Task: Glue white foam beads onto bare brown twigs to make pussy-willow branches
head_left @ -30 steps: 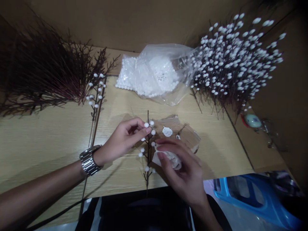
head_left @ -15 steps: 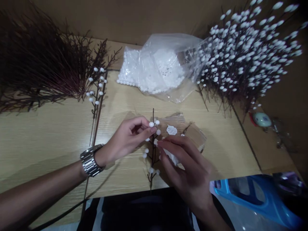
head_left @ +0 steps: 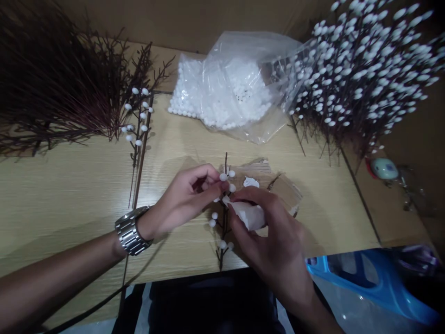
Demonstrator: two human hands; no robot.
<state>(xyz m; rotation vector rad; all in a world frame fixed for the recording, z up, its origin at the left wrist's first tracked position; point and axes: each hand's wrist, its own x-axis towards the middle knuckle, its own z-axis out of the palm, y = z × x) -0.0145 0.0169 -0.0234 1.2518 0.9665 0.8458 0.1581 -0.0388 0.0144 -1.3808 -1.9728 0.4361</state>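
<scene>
A dark brown twig (head_left: pixel 225 222) with several white berries stands out against the table's front part. My left hand (head_left: pixel 193 195), with a metal watch at the wrist, pinches the twig near its upper berries. Close beside it, my right hand (head_left: pixel 269 222) has its thumb and index finger together at the middle of the twig. What those fingertips pinch is too small to name. A crumpled white piece (head_left: pixel 252 216) shows between the right fingers and thumb. Behind the hands lies torn cardboard (head_left: pixel 285 195) bearing a white blob (head_left: pixel 251 182).
Bare brown twigs (head_left: pixel 69 88) fill the left. A berried twig (head_left: pixel 142 116) lies beside them. A clear bag of white berries (head_left: pixel 222 99) sits at the back. Berried branches (head_left: pixel 365 74) stand right, near a pale green object (head_left: pixel 384 168). A blue plastic item (head_left: pixel 389 287) is lower right.
The view has shifted slightly. My right hand's fingers have moved apart from covering the crumpled white piece, which shows more now. My left hand keeps its pinch on the twig.
</scene>
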